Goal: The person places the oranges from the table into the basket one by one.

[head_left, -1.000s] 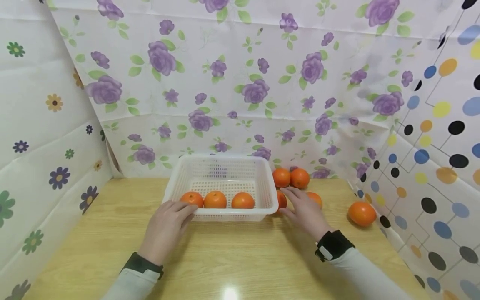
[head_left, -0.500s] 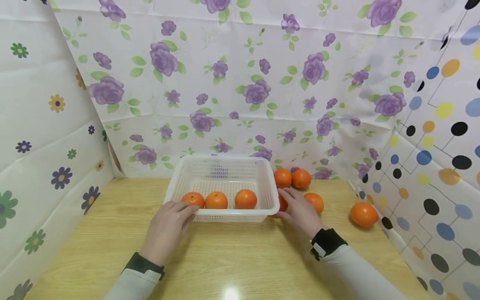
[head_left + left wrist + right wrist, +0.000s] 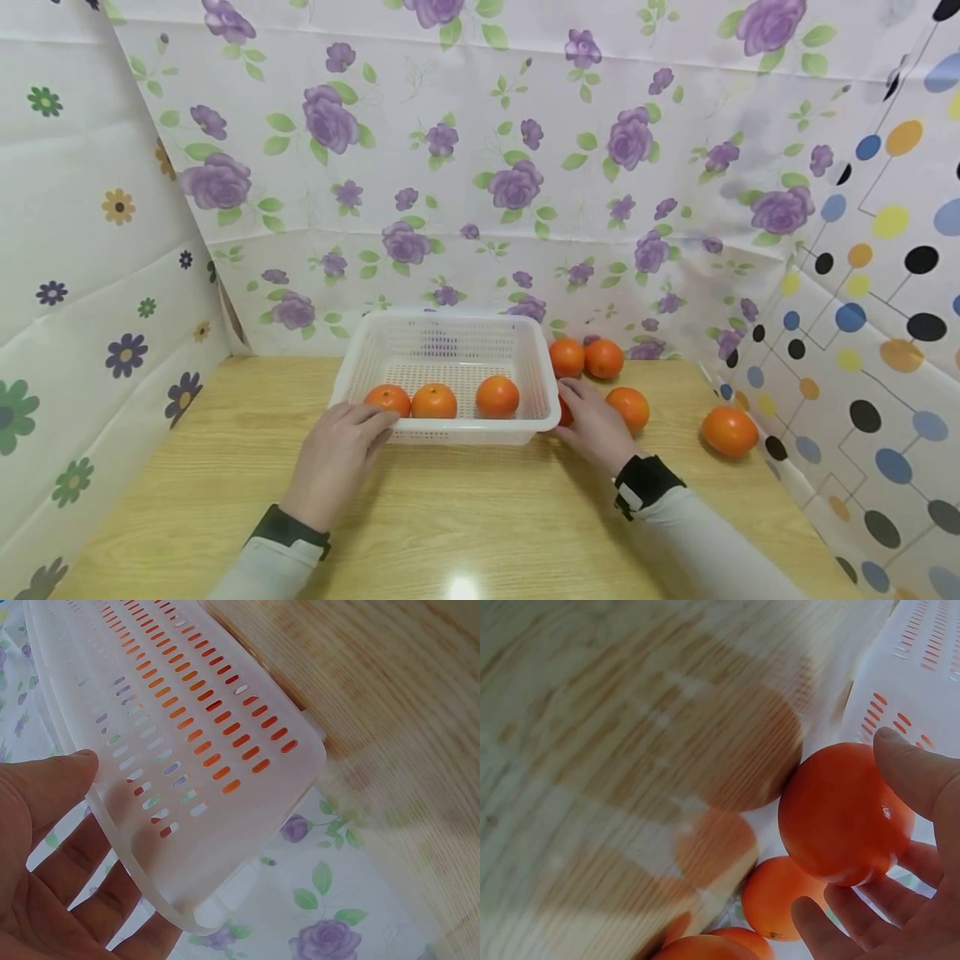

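Observation:
A white perforated plastic basket (image 3: 465, 425) stands on the wooden table, with three oranges along its near side: one at left (image 3: 387, 400), one in the middle (image 3: 434, 402) and one at right (image 3: 497, 397). My left hand (image 3: 337, 454) holds the basket's near left corner. In the left wrist view its thumb (image 3: 71, 776) lies on one side of the rim and the fingers on the other. Beside the basket's right wall, my right hand (image 3: 596, 425) grips another orange (image 3: 844, 814) between thumb and fingers. The head view shows only part of that orange.
Two oranges (image 3: 567, 357) (image 3: 603, 359) sit behind the right hand, near the flowered backdrop (image 3: 450, 167). A further orange (image 3: 628, 409) lies just right of that hand. Another orange (image 3: 730, 431) rests near the dotted right wall (image 3: 862, 375).
My right hand has shifted slightly left around the orange by the basket. Inside the basket, the rightmost orange has rolled a little to the right. My left hand stays at the rim.

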`<state>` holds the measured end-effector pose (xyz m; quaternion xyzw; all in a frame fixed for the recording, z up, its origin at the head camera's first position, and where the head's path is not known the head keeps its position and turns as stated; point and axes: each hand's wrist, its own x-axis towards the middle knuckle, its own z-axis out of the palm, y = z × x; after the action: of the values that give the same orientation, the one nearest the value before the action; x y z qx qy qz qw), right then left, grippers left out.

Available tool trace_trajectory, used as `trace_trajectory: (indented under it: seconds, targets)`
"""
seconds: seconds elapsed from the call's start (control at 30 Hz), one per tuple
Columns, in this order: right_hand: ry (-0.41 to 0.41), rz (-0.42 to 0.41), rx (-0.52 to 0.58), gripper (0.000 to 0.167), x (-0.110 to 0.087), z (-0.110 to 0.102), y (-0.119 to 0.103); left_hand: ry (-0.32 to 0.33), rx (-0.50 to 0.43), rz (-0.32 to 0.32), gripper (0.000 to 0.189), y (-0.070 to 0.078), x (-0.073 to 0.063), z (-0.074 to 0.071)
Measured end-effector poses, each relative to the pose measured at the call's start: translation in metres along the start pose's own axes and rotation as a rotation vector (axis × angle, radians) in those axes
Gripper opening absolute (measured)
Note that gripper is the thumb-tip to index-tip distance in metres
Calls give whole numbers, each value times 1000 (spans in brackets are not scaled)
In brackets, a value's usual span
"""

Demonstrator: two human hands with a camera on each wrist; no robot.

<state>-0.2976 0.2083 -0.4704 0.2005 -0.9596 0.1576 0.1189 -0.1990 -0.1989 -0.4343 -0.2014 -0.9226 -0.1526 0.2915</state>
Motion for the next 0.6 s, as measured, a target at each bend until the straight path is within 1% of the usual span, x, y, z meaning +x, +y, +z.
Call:
trace_trajectory:
  seconds: [0.17,0.37,0.6]
  targets:
    - [-13,0,9,83,1,1,-1,-5,0,-8,32,1,0,-1]
    - [-35,28,30,87,3,3,-2,-7,1,-4,32,1,0,-1]
    - [-24,32,59,84,5,6,-4,1,2,-2,34,0,-1,0]
